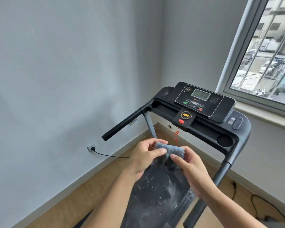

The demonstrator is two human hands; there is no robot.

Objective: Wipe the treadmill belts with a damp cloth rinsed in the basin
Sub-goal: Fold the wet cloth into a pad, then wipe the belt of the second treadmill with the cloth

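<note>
A small blue-grey cloth (172,149) is held up between both hands over the treadmill. My left hand (145,157) pinches its left end between thumb and fingers. My right hand (190,168) pinches its right end from below. Under the hands runs the black treadmill belt (156,195), streaked with white dust and scuff marks. The basin is not in view.
The treadmill console (202,101) with a lit display stands ahead, a red safety cord (177,132) hanging from it. Black handlebars (122,127) reach toward me on both sides. A wall socket (91,147) with a plugged cable sits left; a window (266,51) is at right. More cables lie on the wooden floor (260,206).
</note>
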